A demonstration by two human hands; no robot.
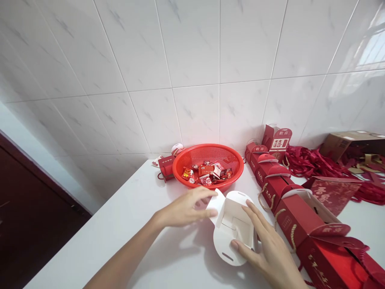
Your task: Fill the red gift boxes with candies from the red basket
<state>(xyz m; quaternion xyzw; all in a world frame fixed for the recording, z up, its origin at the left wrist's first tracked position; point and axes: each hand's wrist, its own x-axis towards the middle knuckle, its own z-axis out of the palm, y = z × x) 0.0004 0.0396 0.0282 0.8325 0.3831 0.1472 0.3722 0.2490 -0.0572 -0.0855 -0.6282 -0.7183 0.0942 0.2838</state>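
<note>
A small paper gift box (237,223) with a white inside stands with its top flaps folded out, and I look down into its bare interior. My left hand (192,206) pinches the flap on its left side between thumb and fingers. On the other side my right hand (267,245) grips the box, thumb on the near rounded flap and fingers along the right wall. Just behind the box sits a red plastic colander (208,150) with wrapped candies (207,170) in it.
Several red candy boxes (278,190) with rope handles line the right side of the white table (141,212). Dark red ribbons (315,162) and a cardboard carton (339,142) lie behind them. Another red box (166,166) is left of the colander, near the tiled wall (195,112).
</note>
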